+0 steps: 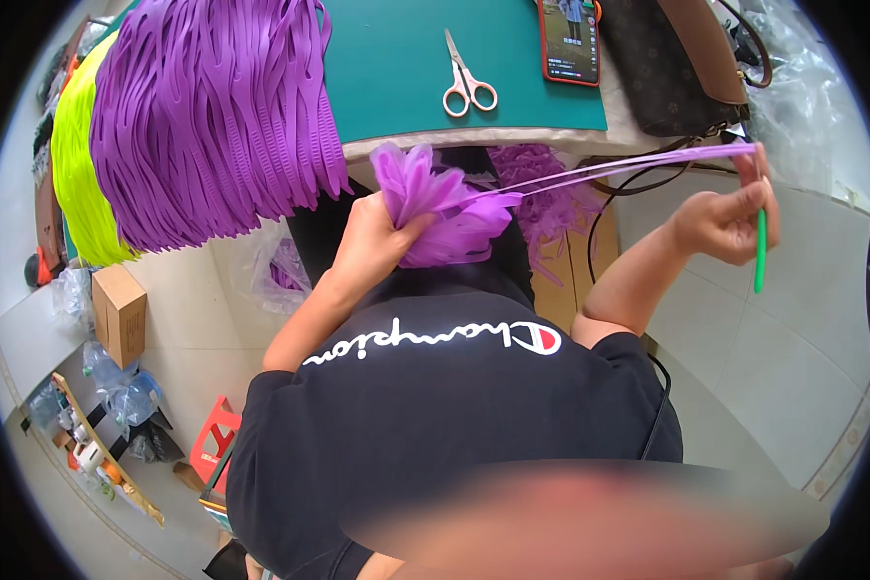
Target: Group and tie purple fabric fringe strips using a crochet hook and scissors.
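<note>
My left hand [372, 237] is closed round the base of a bunch of thin purple loops [445, 208], which fan out like petals above my lap. From that bunch a few narrow purple strands [628, 172] run taut to the right. Their far end is pinched in my raised right hand [730, 217]. A slim green stick [761, 253] also sits in the right hand, pointing down below the fingers; its upper part is hidden by them.
Slit purple strips [217, 106] hang over the table's left edge beside yellow-green ones [79, 164]. Pink-handled scissors [469, 85] and a phone [570, 43] lie on the green mat [396, 72]. A brown bag [681, 68] stands at right. Purple strips [546, 203] hang below the table.
</note>
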Demonstrator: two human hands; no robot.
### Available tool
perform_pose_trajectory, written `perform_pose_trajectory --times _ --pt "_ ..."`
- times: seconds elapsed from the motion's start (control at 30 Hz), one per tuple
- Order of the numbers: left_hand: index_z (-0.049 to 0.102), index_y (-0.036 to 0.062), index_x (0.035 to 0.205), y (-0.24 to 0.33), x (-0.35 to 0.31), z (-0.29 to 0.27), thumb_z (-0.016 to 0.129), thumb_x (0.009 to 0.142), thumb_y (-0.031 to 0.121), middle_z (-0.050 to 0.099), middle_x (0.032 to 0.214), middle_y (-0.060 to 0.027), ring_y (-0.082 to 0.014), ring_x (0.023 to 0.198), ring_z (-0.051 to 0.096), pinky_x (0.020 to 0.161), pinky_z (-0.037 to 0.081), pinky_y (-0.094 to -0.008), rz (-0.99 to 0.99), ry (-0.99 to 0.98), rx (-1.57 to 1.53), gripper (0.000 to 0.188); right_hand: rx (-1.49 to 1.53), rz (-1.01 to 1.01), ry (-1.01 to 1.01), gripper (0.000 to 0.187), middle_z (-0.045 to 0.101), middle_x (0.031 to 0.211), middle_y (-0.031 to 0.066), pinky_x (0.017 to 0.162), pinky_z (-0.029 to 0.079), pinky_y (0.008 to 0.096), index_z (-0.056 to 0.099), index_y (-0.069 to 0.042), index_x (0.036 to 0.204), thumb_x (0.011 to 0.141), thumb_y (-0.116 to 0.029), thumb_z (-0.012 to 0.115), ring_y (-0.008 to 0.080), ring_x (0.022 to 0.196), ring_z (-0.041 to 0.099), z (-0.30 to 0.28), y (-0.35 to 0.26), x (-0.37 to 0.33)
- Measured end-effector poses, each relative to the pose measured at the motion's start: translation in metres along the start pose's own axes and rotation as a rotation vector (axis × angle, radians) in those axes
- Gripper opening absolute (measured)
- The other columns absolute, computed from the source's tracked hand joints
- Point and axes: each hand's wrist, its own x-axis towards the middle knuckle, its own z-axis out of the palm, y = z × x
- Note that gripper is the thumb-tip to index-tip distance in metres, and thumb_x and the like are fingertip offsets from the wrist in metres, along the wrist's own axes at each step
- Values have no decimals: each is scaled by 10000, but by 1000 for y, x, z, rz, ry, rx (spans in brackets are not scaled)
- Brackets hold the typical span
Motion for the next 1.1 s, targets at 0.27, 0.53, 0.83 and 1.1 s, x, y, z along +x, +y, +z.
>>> perform_pose_trajectory --times 0.27,0.53,0.83,1.1 --pt "658 -11 1012 7 -3 6 691 854 90 680 855 -68 -128 787 640 718 503 -295 10 76 -431 191 818 827 -687 116 678 926 191 698 572 300 600 45 959 951 -62 559 211 796 672 7 -58 -27" --pt "633 8 958 18 8 8 660 874 50 684 865 -79 -160 802 666 758 528 -297 -23 110 -969 97 1041 864 -709 101 660 936 172 717 554 305 610 30 990 906 -25 620 210 791 668 5 -128 -73" --pt "645 9 926 23 11 13 662 868 42 683 843 -64 -133 762 662 697 534 -260 18 173 -962 68 841 223 -667 215 680 938 204 707 565 325 620 9 997 798 26 702 291 822 690 11 -147 -82" --pt "650 8 927 22 13 14 659 867 46 682 838 -62 -125 751 657 689 529 -253 16 212 -932 71 740 118 -689 234 675 941 171 663 552 318 657 -9 988 764 22 720 270 793 671 14 -145 -81"
